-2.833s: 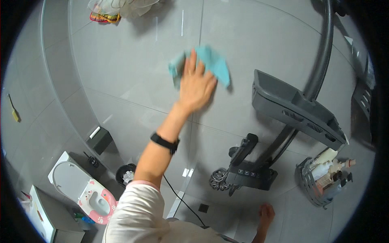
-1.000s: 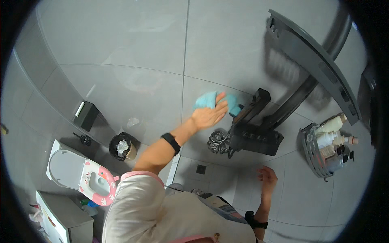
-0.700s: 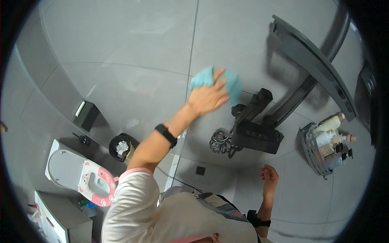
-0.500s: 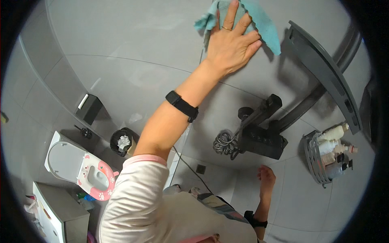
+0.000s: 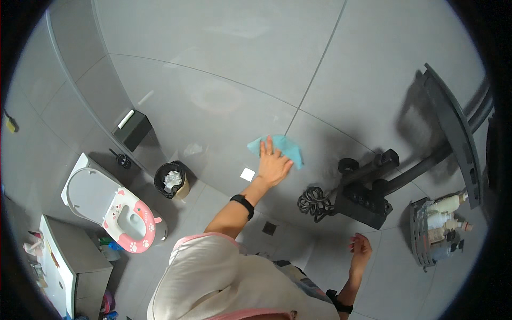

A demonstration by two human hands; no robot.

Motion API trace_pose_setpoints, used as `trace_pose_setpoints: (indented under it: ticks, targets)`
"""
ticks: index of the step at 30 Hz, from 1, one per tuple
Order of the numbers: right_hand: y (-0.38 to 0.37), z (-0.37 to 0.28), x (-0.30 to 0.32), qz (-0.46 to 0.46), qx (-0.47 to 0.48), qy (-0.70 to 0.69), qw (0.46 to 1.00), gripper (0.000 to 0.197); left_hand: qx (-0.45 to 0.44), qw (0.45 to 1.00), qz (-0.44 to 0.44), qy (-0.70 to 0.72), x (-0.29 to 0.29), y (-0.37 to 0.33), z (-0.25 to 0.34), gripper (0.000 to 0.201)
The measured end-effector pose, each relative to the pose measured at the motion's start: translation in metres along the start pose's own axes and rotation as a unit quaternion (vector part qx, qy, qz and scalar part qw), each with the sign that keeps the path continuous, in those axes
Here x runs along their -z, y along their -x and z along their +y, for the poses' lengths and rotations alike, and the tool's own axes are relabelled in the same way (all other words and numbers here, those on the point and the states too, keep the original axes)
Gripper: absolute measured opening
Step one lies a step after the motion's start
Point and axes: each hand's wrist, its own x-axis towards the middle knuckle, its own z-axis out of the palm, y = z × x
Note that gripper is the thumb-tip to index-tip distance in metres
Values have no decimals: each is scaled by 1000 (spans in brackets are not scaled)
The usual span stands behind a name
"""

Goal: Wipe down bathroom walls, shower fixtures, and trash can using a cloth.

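Observation:
My left hand [image 5: 274,169] holds a light-blue cleaning cloth [image 5: 288,148] flat against the grey tiled wall [image 5: 224,114], fingers spread over it. The cloth fans out past the fingertips, beside a dark joint between tiles. A small white square plate [image 5: 247,174] is on the wall just left of this hand. My right hand [image 5: 361,250] hangs at my right side with loosely bent fingers and nothing in them. Black bands circle both forearms.
On the right are a black shower fixture [image 5: 368,200] with a coiled hose [image 5: 316,204], a long dark shelf [image 5: 453,133] and a bottle rack [image 5: 420,234]. Leftward stand a bin [image 5: 184,190], a toilet [image 5: 90,194] with a pink seat, a paper box [image 5: 136,130] and a cabinet [image 5: 92,266].
My left hand has brought the cloth down the wall, closer to my body. The view has shifted, and the white plate now shows. My right hand still hangs at my side.

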Motion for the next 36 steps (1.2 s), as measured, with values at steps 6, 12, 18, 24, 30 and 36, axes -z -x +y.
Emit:
trace_pose_setpoints:
  ticks: [6,12,18,24,30,36]
  targets:
    - [-2,-5,-14,-29,-6,1,1000,18,34,999,8,-16,69,-70,-10,28]
    - [17,-73,-51,-190,90,197,958,23,-94,970,226,-15,170,-207,-1,23]
    - [13,-90,-87,-395,195,201,875,36,-88,955,282,-3,153,-200,-8,19]
    - [14,-93,-104,-403,169,211,874,40,73,995,71,14,85,-81,-33,24]
    - [21,-84,-114,-419,144,200,874,39,467,830,129,274,-30,23,-50,51]
    - [15,-92,-106,-437,118,191,871,38,463,817,276,204,42,-80,-60,60]
